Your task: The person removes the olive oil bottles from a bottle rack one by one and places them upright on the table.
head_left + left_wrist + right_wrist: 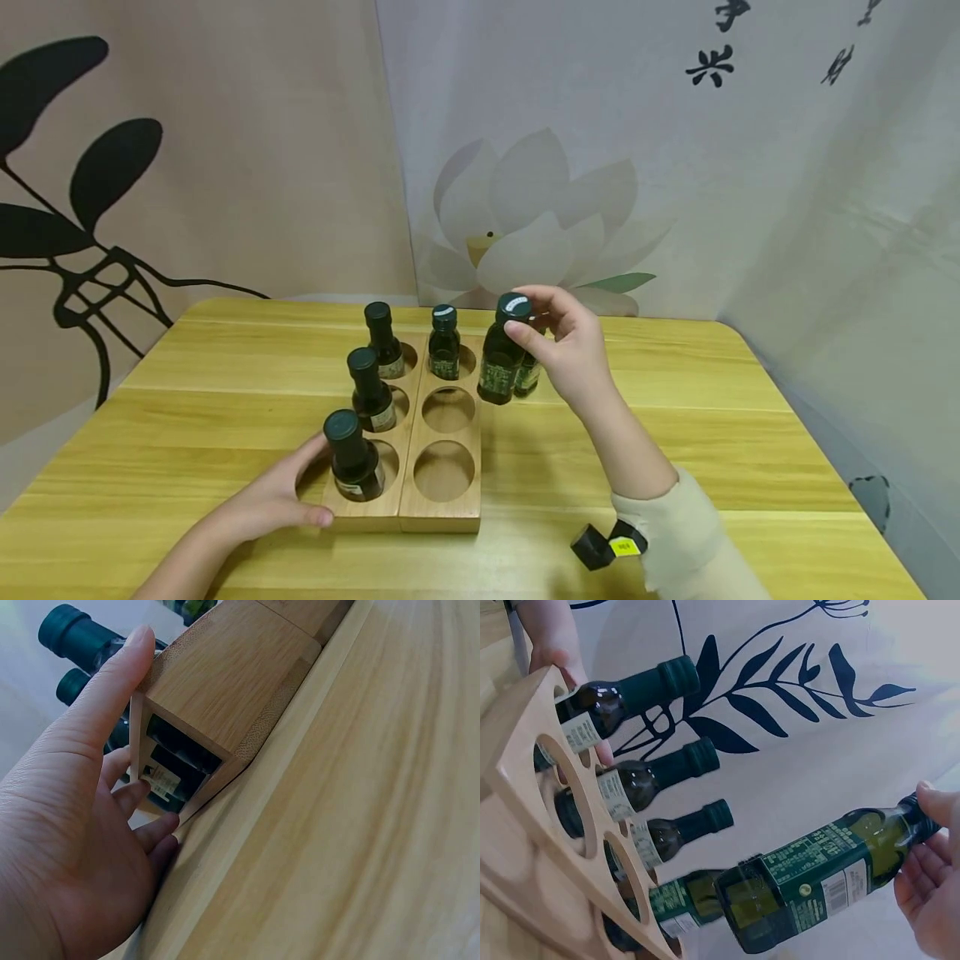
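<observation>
My right hand (573, 346) pinches a dark green glass bottle (498, 367) by its cap, raised to the right of a wooden bottle rack (442, 512). Behind it a second bottle (528, 377) is partly hidden; whether it is held or standing I cannot tell. At the rack's near left corner my left hand (266, 500) holds on, thumb at the front face and fingers along the open side. The left row carries three tall-capped bottles (360, 458). In the right row one bottle (444, 346) stands in the far hole, with two empty holes nearer me.
The rack stands on a light wooden table (690, 433). A printed cloth (555, 100) hangs behind the table's far edge. A black device with a yellow label (624, 546) sits at the right wrist by the sleeve.
</observation>
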`<move>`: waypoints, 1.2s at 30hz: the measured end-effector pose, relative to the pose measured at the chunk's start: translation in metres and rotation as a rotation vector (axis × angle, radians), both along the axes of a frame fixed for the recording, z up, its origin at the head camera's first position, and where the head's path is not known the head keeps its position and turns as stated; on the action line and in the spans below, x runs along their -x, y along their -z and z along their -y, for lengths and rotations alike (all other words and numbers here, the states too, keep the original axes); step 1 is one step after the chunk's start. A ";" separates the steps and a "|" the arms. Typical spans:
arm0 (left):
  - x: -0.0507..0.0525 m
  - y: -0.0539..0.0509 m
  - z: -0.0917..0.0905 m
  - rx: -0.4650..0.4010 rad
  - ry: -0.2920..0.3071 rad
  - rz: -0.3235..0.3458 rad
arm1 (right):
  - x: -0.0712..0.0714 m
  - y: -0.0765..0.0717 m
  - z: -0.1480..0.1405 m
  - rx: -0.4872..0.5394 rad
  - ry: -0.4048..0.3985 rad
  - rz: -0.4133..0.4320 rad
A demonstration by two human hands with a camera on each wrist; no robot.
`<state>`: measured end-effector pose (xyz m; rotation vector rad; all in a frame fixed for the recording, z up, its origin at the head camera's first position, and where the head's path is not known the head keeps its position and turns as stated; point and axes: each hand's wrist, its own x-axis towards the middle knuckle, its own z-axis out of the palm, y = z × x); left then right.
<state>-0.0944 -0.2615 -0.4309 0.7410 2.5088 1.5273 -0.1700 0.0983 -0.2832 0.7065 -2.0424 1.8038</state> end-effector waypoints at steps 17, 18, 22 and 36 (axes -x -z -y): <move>0.000 0.001 0.000 -0.019 0.004 0.007 | 0.003 -0.007 -0.050 -0.039 0.079 -0.012; 0.000 0.001 0.000 -0.020 0.006 0.008 | 0.003 -0.007 -0.052 -0.041 0.082 -0.011; 0.001 0.001 0.000 -0.014 0.006 0.007 | 0.006 -0.006 -0.063 -0.055 0.097 -0.007; 0.001 0.002 0.001 0.012 -0.005 0.002 | 0.022 -0.010 -0.090 -0.145 0.169 0.003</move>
